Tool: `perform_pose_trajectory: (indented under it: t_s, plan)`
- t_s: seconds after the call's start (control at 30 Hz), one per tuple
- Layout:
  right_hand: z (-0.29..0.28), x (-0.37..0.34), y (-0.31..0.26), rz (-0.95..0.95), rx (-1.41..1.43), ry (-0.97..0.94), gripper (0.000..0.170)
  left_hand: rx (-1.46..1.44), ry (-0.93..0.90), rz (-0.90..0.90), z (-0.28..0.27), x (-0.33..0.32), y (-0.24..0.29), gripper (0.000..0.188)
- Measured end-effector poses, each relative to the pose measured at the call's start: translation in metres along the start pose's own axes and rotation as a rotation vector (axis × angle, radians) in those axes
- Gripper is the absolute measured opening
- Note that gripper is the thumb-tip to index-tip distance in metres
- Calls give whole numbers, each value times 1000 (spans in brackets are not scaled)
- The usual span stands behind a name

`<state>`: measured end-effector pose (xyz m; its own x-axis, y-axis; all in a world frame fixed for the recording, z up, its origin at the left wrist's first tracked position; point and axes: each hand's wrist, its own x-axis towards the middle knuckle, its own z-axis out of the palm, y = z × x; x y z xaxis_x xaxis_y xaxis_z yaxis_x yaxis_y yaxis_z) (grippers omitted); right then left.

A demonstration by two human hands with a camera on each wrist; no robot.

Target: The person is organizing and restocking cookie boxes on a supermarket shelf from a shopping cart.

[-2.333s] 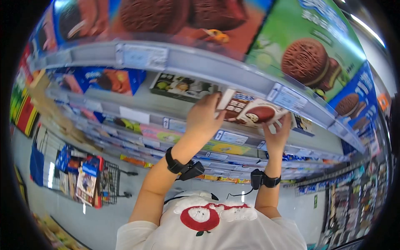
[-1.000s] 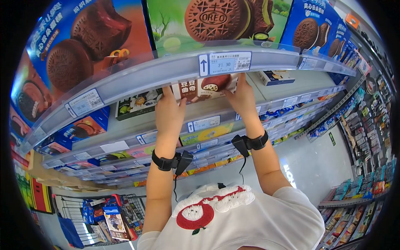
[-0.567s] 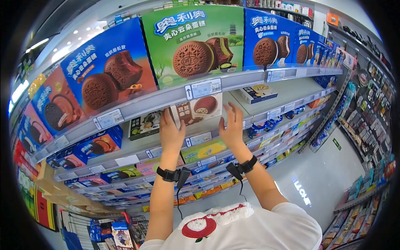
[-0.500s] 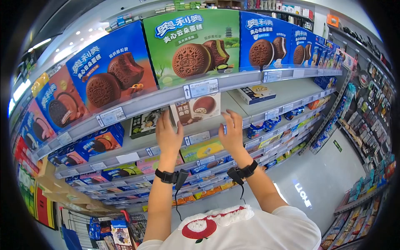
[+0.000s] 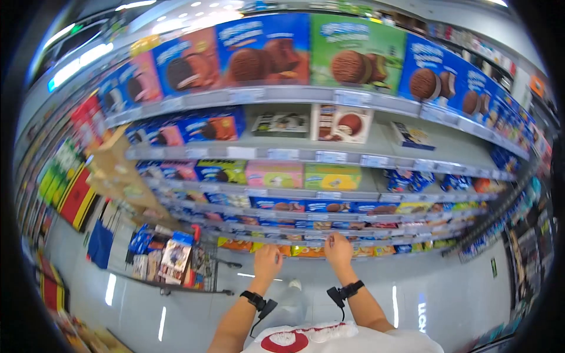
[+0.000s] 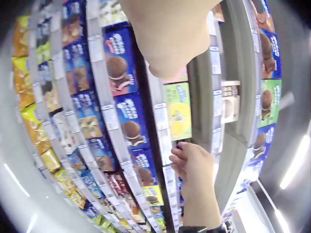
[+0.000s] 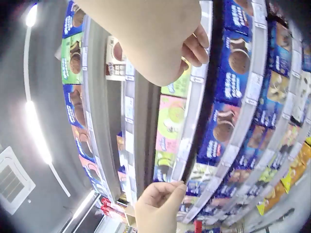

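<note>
Both hands are lowered in front of the shelves and hold nothing. In the head view the left hand (image 5: 268, 260) and the right hand (image 5: 338, 250) hang apart, fingers loosely curled. A white and brown cookie box (image 5: 342, 124) stands upright on the second shelf, well above them. Beside it a dark flat box (image 5: 281, 123) lies on the left and a navy box (image 5: 414, 136) on the right. The left wrist view shows the right hand (image 6: 194, 165) beyond the near left hand. In the right wrist view the left hand (image 7: 158, 206) appears low, thumb against the fingers.
Large Oreo cake boxes (image 5: 358, 56) line the top shelf, and several lower shelves carry packaged snacks. A shopping cart (image 5: 203, 267) with boxes and packets stands on the left. A wooden shelf end (image 5: 118, 170) borders the left; another goods rack (image 5: 532, 259) is on the right.
Both hands have come away from the cookie box and dropped towards the body. The box stays upright on its shelf. The head view now takes in more of the shelves and cart.
</note>
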<state>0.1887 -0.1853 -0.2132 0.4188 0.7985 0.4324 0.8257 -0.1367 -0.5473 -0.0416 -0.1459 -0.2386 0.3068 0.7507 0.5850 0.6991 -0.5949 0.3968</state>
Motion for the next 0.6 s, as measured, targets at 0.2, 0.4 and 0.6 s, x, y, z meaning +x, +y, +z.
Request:
perform_pose_trajectory:
  t_s: [0.2, 0.4, 0.6]
  plan:
    - [64, -82, -58, -100, -56, -545, 20, 27, -228, -384, -55, -142, -44, 9]
    - [142, -156, -172, -281, -16, -751, 20, -6, -271, -463, -150, -221, -106, 11]
    - [233, -232, -328, -424, 77, -870, 19, 87, -223, -568, -248, -295, -208, 8]
